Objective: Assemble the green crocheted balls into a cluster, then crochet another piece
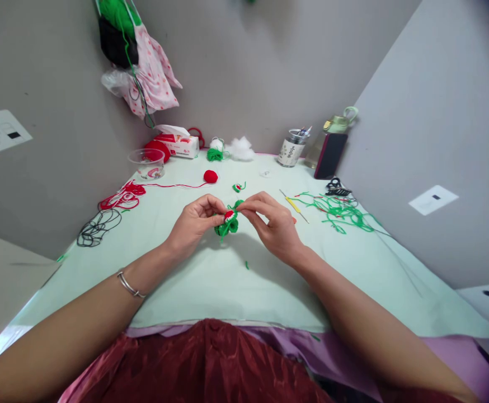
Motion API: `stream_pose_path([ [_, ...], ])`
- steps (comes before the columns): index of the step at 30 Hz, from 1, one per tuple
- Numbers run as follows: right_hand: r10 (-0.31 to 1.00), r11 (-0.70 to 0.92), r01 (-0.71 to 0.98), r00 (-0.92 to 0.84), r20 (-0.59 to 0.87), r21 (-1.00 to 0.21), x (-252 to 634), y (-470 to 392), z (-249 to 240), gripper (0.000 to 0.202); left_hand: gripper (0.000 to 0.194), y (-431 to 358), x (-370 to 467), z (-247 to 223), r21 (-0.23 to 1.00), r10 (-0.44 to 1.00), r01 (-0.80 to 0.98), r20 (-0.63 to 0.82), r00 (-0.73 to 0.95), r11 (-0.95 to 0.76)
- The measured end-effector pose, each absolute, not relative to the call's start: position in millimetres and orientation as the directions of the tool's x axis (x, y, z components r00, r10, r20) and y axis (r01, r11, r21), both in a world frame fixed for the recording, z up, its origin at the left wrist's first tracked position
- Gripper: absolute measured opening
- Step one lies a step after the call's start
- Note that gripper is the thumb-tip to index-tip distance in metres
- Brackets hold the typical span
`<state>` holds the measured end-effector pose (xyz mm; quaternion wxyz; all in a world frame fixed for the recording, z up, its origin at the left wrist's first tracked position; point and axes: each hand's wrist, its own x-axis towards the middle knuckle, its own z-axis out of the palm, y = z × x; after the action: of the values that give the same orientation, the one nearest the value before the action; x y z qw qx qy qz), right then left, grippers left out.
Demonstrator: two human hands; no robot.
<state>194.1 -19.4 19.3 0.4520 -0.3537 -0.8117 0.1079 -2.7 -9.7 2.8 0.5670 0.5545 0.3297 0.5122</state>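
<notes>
Over the middle of the table, my left hand point(199, 219) pinches a small crocheted piece point(226, 225) in green, with a red and white patch on top. My right hand point(273, 219) is closed beside it, thumb and forefinger pinched at a green part on the piece's upper right. Whether a needle or only yarn is between those fingertips cannot be made out. A smaller green, white and red crocheted bit point(238, 188) lies just beyond the hands. To the right of my right hand rests a crochet hook point(295, 206) with a yellow handle.
Loose green yarn point(341, 212) spreads at the right; red yarn point(129, 195) and black cord point(97, 228) lie left. Behind are a red yarn ball point(210, 177), plastic tub point(147, 165), tissue pack point(181, 144), white stuffing point(241, 149), pen jar point(291, 150) and phone point(330, 156).
</notes>
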Motion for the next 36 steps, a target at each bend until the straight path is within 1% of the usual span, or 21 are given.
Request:
stream_pose_path([
  [3,0.703,0.701,0.460,-0.320,0.635,-0.545,195,-19,19,0.016,0.015,-10,-3,4,0.965,0.948,-0.225,0.189,0.254,-0.132],
  [6,0.737,0.671,0.408,-0.269,0.620,-0.620,194,-19,20,0.016,0.016,-11,-2,4,0.966,0.952,-0.245,0.148,0.269,-0.081],
  [11,0.806,0.591,0.336,-0.200,0.558,-0.733,193,-18,22,0.023,0.027,-11,-3,4,0.963,0.941,-0.265,0.048,0.335,0.045],
  [13,0.827,0.561,0.340,-0.194,0.528,-0.755,194,-17,22,0.022,0.026,-11,-4,4,0.963,0.935,-0.258,0.024,0.354,0.073],
  [15,0.841,0.540,0.354,-0.197,0.504,-0.763,195,-17,22,0.015,0.024,-11,-4,5,0.964,0.931,-0.249,0.003,0.366,0.095],
  [17,0.846,0.534,0.371,-0.214,0.489,-0.760,195,-18,24,0.009,0.022,-11,-4,5,0.965,0.928,-0.240,-0.010,0.373,0.107],
  [22,0.838,0.546,0.397,-0.251,0.485,-0.737,192,-21,27,0.006,0.021,-12,-4,6,0.968,0.932,-0.229,-0.014,0.362,0.103],
  [26,0.844,0.536,0.386,-0.229,0.484,-0.751,192,-19,25,0.007,0.019,-12,-3,7,0.967,0.935,-0.235,-0.007,0.356,0.096],
  [28,0.845,0.534,0.372,-0.204,0.494,-0.759,193,-18,24,0.002,0.019,-12,-3,7,0.968,0.934,-0.235,-0.001,0.357,0.091],
  [30,0.838,0.545,0.358,-0.196,0.510,-0.758,193,-18,22,0.010,0.022,-13,-4,7,0.970,0.934,-0.230,0.005,0.356,0.083],
  [32,0.811,0.583,0.385,-0.217,0.543,-0.716,194,-18,21,0.016,0.028,-13,-4,8,0.973,0.936,-0.217,-0.001,0.351,0.083],
  [36,0.710,0.689,0.499,-0.315,0.630,-0.526,193,-18,15,0.018,0.033,-14,-5,9,0.973,0.932,-0.205,-0.022,0.362,0.102],
])
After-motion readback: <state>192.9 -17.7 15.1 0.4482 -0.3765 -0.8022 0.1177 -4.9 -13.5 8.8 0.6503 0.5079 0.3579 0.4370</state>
